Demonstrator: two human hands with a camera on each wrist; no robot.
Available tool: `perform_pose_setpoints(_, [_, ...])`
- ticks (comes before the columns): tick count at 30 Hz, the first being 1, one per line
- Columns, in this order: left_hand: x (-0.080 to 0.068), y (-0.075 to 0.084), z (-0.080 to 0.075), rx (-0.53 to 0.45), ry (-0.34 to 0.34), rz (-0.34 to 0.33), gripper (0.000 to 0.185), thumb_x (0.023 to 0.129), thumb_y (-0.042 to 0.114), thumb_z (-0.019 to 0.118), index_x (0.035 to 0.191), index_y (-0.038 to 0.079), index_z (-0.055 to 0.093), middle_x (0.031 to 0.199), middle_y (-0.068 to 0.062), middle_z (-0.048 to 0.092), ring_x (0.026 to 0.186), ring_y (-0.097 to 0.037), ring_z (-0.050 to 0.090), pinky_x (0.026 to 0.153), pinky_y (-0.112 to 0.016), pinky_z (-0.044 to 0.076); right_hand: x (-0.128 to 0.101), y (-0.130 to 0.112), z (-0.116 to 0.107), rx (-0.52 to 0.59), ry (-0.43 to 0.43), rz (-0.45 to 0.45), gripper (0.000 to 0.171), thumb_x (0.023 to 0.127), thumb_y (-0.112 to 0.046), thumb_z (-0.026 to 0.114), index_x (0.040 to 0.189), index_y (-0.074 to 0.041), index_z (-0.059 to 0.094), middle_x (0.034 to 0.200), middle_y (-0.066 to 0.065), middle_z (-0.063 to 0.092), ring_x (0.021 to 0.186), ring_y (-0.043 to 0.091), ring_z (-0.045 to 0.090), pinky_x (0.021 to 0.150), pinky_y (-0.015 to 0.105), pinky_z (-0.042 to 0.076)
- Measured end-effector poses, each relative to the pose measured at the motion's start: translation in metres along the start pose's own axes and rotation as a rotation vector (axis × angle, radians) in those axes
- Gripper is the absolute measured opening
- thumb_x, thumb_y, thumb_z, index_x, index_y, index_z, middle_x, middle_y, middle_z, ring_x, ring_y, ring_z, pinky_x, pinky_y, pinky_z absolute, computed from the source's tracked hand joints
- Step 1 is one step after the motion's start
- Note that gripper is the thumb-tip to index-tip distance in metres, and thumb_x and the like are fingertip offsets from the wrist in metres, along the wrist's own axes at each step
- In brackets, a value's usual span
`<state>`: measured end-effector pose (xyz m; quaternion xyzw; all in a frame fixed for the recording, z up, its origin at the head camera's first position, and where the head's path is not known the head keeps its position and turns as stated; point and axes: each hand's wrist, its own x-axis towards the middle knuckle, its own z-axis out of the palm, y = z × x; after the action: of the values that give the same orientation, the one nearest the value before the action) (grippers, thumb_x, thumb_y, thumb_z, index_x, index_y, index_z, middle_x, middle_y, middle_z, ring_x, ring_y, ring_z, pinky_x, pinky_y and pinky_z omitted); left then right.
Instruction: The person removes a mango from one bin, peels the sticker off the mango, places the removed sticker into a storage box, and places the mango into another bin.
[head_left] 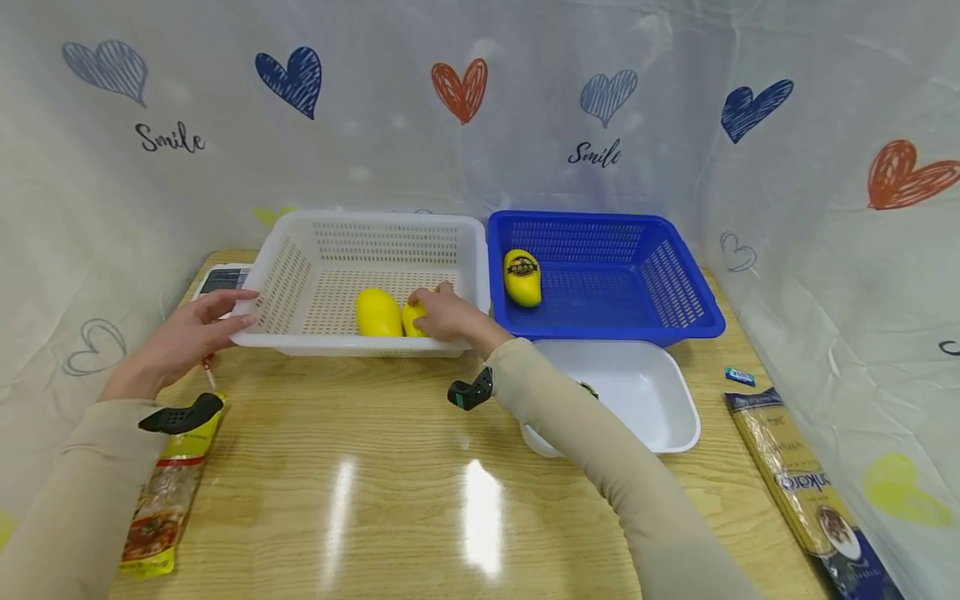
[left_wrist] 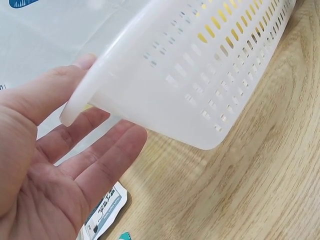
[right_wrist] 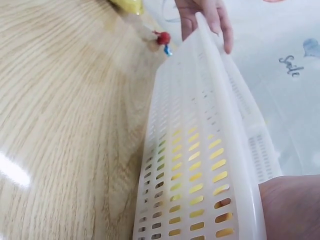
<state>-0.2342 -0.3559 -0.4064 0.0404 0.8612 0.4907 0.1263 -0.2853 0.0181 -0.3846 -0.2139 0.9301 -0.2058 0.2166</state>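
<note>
A white slotted plastic basket (head_left: 322, 340) stands at the back left, with two yellow mangoes inside. My left hand (head_left: 193, 335) holds its left front corner. In the left wrist view the thumb lies over the basket's rim (left_wrist: 107, 65) and the fingers extend beneath it. Reaching over the front wall, my right hand (head_left: 448, 315) has its fingers curled over the right-hand mango (head_left: 412, 318), which is partly hidden. The other mango (head_left: 378, 313) lies just to the left. Through the slots in the right wrist view, yellow shows, and the right hand is mostly hidden behind the wall.
Right of the white basket stands a blue basket (head_left: 600, 329) holding a labelled mango (head_left: 522, 278). A white basin (head_left: 678, 417) sits in front, partly under my right sleeve. Packets lie at both sides: a yellow one (head_left: 161, 508) left, a gold-and-blue one (head_left: 795, 483) right, near a small blue pack (head_left: 740, 377).
</note>
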Motion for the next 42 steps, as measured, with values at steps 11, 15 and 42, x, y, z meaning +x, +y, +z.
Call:
perform_pose_setpoints(11, [-0.001, 0.001, 0.001, 0.002, 0.013, 0.014, 0.056, 0.102, 0.028, 0.054, 0.149, 0.007, 0.033, 0.137, -0.010, 0.040, 0.095, -0.001, 0.060, 0.079, -0.025, 0.055, -0.016, -0.001, -0.005, -0.007, 0.103, -0.048, 0.045, 0.103, -0.025, 0.051, 0.146, -0.016, 0.044, 0.148, 0.016, 0.033, 0.130, 0.024, 0.043, 0.104, 0.038, 0.041])
perform_pose_setpoints(15, [0.002, -0.001, 0.000, 0.007, 0.007, 0.025, 0.057, 0.102, 0.030, 0.054, 0.150, 0.007, 0.033, 0.138, -0.011, 0.040, 0.095, -0.001, 0.059, 0.079, -0.025, 0.055, -0.045, 0.003, -0.012, 0.072, 0.191, -0.127, 0.043, 0.102, -0.027, 0.052, 0.143, -0.015, 0.047, 0.147, 0.011, 0.037, 0.129, 0.024, 0.043, 0.104, 0.038, 0.041])
perform_pose_setpoints(42, [0.000, -0.016, -0.001, -0.129, 0.010, 0.040, 0.057, 0.103, 0.032, 0.048, 0.154, 0.018, 0.027, 0.126, 0.014, 0.050, 0.102, 0.000, 0.060, 0.083, -0.022, 0.054, -0.108, 0.131, -0.058, 0.616, 0.436, 0.005, 0.046, 0.101, -0.034, 0.054, 0.143, -0.015, 0.048, 0.144, 0.010, 0.046, 0.122, 0.029, 0.054, 0.103, 0.046, 0.042])
